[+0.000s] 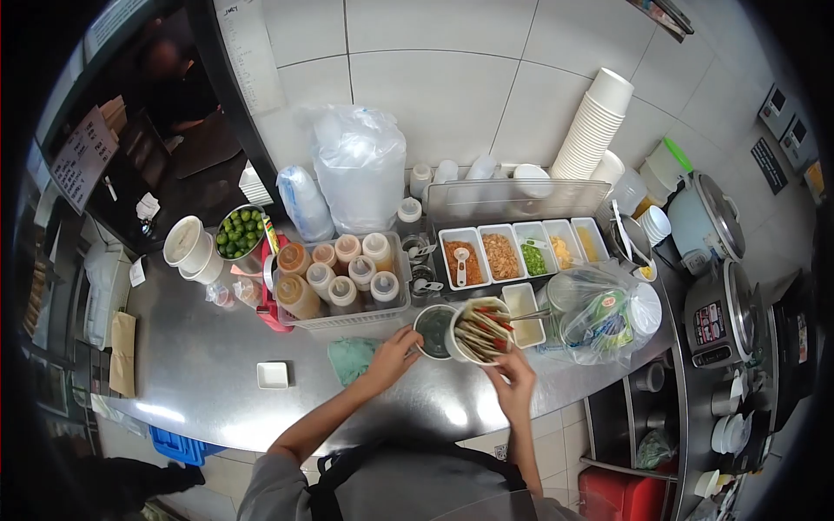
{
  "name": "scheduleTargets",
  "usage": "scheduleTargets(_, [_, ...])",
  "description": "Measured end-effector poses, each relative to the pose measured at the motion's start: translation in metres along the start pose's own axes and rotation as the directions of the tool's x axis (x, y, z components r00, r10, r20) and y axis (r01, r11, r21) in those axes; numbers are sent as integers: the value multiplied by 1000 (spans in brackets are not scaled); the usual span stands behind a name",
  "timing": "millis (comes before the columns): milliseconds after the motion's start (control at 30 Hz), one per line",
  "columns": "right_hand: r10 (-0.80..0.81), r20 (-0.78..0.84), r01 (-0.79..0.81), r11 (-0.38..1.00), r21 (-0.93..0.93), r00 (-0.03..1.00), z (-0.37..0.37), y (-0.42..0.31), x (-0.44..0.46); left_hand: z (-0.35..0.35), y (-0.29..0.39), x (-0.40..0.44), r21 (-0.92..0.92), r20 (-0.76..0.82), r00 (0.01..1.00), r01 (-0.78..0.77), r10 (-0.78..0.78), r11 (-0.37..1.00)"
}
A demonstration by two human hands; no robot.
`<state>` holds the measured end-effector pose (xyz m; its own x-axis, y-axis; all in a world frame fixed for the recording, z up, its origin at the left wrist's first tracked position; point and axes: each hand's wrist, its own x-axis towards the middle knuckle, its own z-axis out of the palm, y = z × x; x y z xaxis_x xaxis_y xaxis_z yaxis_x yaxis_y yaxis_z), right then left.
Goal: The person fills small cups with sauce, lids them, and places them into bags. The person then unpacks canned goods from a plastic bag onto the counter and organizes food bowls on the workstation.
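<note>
Near the front middle of the steel counter, my left hand (395, 354) has its fingers closed on the rim of a round tub (434, 332) with a dark, greyish inside. My right hand (512, 375) grips a white tub (483, 330) from below right. That tub is tilted and holds many flat, pale pieces with bits of red and green. The two tubs are side by side, their rims touching or overlapping. Just behind the white tub lies an empty cream tray (524, 314). A green cloth (352, 358) is left of my left hand.
Squeeze bottles stand in a grey basket (347, 319). Toppings fill white trays (501, 252) behind my hands. Bagged items (608, 317) sit to the right, a small white dish (273, 375) to the left. Stacked white cups (591, 126) and limes (241, 233) are farther back.
</note>
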<state>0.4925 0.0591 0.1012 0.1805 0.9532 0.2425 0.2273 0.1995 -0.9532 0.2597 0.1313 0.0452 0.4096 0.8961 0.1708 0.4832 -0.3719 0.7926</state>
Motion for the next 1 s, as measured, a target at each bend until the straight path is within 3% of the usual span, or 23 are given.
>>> scheduleTargets(133, [-10, -31, 9, 999, -34, 999, 51, 16, 11, 14, -2, -2, -74, -172, 984, 29, -42, 997])
scheduleTargets(233, [12, 31, -11, 999, -40, 999, 62, 16, 17, 13, 2, -3, -179, -145, 985, 72, -99, 981])
scheduleTargets(433, [-49, 115, 72, 976, -205, 992, 56, -6, 25, 9, -2, -1, -52, -105, 993, 44, -49, 998])
scheduleTargets(467, [-168, 183, 220, 921, -322, 969, 46, -2, 26, 8, -3, -2, -42, -74, 997, 30, -33, 999])
scheduleTargets(500, [-108, 227, 163, 957, -241, 968, 37, -16, 30, 6, -3, -1, -26, -52, 998, 22, -23, 999])
scheduleTargets(567, [-51, 349, 160, 944, -289, 936, 10, -30, 48, 2, -3, -2, 20, -33, 999, 28, -28, 999])
scheduleTargets(633, [-27, 298, 141, 919, -367, 954, -5, -63, 84, -3, 4, -4, 70, -26, 998, 57, -55, 996])
scheduleTargets(667, [-105, 298, 247, 836, -490, 949, -12, -84, 110, -11, 13, -6, 137, -20, 996, 89, -87, 987])
scheduleTargets(700, [-188, 250, 288, 835, -468, 950, -11, -96, 140, -18, 26, -8, 198, -11, 993, 119, -120, 973])
scheduleTargets(733, [-204, 267, 330, 704, -628, 942, -16, -91, 182, -22, 34, -11, 254, 2, 988, 147, -152, 956])
scheduleTargets(767, [-374, 273, 463, 733, -499, 886, -16, -74, 230, -23, 34, -14, 330, 21, 983, 166, -183, 929])
scheduleTargets(800, [-404, 269, 478, 615, -627, 874, -17, -62, 278, -26, 38, -17, 358, 68, 970, 195, -234, 913])
scheduleTargets(900, [-200, 246, 308, 396, -865, 948, -26, 10, 413, -38, 53, -22, 423, 177, 923, 241, -341, 873])
scheduleTargets(933, [44, 253, 232, 279, -932, 966, -34, 55, 462, -39, 52, -24, 427, 195, 916, 242, -350, 871])
scheduleTargets(1000, [482, 184, 170, 73, -983, 857, -40, 91, 509, -46, 51, -28, 429, 207, 912, 240, -353, 871])
